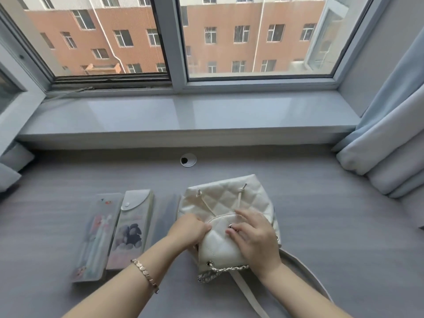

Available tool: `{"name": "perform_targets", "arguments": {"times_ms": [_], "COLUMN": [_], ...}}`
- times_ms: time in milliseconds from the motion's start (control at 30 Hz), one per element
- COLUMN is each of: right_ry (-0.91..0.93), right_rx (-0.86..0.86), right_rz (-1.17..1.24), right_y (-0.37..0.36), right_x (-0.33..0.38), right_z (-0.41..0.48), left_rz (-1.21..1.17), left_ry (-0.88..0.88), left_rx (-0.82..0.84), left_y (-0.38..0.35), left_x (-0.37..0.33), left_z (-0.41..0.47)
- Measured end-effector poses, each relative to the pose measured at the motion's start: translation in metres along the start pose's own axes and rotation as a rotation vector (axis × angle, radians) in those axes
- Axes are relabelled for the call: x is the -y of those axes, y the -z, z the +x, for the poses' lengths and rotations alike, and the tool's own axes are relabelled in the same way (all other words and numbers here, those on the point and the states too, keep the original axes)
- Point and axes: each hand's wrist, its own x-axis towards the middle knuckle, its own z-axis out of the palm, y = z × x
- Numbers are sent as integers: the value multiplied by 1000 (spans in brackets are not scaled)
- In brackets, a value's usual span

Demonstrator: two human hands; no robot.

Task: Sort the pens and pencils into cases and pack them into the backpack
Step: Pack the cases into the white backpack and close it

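Observation:
A white quilted backpack (231, 198) lies flat on the grey desk (332, 226), its chain strap at the near end. My left hand (190, 230) grips the left edge of its front flap. My right hand (254, 237) rests on the flap with fingertips at the metal clasp. Left of the backpack lie three translucent pencil cases side by side: one with pastel drawings (96, 237), one with a snap flap and a dark plush picture (130, 228), and a plain frosted one (164, 216) partly behind my left hand. Loose pens or pencils are not visible.
A round cable grommet (188, 159) sits in the desk behind the backpack. A grey windowsill (183, 115) runs along the back under the window. Pale blue curtains (385, 143) hang at the right, their folds resting on the desk edge.

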Motion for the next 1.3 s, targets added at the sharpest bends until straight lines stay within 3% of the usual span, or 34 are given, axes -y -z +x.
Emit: {"name": "perform_targets", "arguments": {"times_ms": [100,200,400,467,567,700,733,833,867,1033,1133,1300], "right_ry": [109,186,-267,-301,-199,-253,-303,-472,-490,-391,-340,-293], "right_rx": [56,217,458,555,736,989,949,563,504,484,373,151], "right_rz": [18,95,396,409,362,197,132,-64,-176,-497,-503,-182], "right_y": [4,16,42,53,67,73,69,53,47,17,18,33], "right_x": [-3,-12,-10,-5,3,15,15,20,24,32,27,36], "right_z": [4,13,37,39,30,11,9,11,14,13,9,35], "left_rz": [5,-32,-11,93,389,636,673,676,656,478,458,379], "left_ry": [-5,-35,-298,-408,-600,-561,-547,-518,-503,-439,-439,-468], "left_rx": [17,-6,-213,-245,-294,-238,-256,-274,-265,-183,-169,-181], "left_y": [-4,-8,-3,-2,-6,-18,-20,-25,-27,-28,-30,-28], "left_x": [6,8,16,23,31,31,30,24,22,17,12,2], "left_z": [-1,-6,-22,-26,-23,-19,-19,-21,-22,-26,-27,-25]}}
